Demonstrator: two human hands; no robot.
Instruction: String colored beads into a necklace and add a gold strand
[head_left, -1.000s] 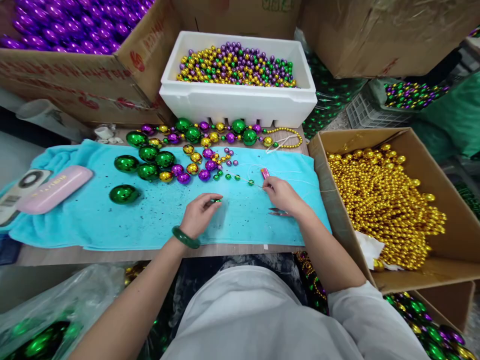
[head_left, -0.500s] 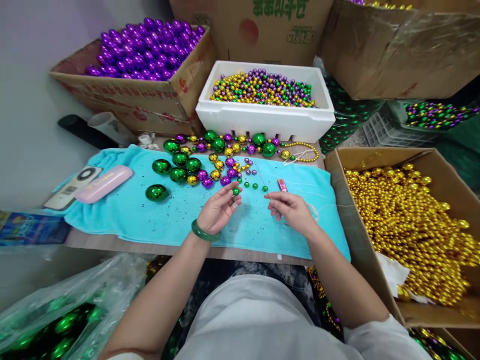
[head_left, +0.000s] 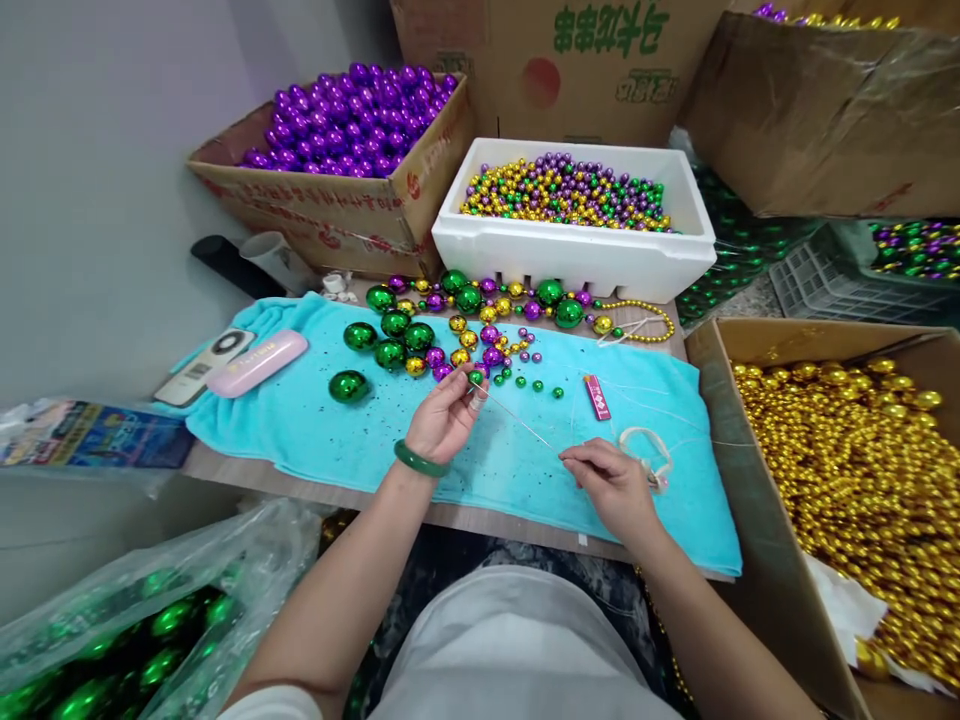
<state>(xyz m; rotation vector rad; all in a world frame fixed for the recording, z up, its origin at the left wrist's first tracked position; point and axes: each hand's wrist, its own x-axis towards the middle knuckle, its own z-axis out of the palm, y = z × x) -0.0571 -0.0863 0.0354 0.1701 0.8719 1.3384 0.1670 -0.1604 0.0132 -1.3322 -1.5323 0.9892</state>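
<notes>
My left hand (head_left: 444,418), with a green bangle (head_left: 420,460) at its wrist, pinches a small green bead (head_left: 475,377) between thumb and fingertips. From that bead a thin, straight needle-like strand (head_left: 519,419) slants down to my right hand (head_left: 609,482), whose thumb and forefinger are closed on its end. Whether it is a stiff needle or taut thread is hard to tell. Just beyond my left fingertips, several small green beads (head_left: 538,386) lie in a row on the turquoise towel (head_left: 502,475). Larger green beads (head_left: 390,354), gold beads and purple beads (head_left: 492,356) are grouped farther left.
A strung bead necklace (head_left: 568,314) lies along the towel's far edge, before a white foam box (head_left: 577,255) of beads. Right stands a carton (head_left: 780,500) of gold bead strands. A pink case (head_left: 259,363), a small pink packet (head_left: 597,397) and a white ring-shaped coil (head_left: 651,440) lie on the towel.
My right hand has moved down and away from my left, and the thin strand now spans between them. My left hand keeps the green bead. The whole view has shifted slightly.
</notes>
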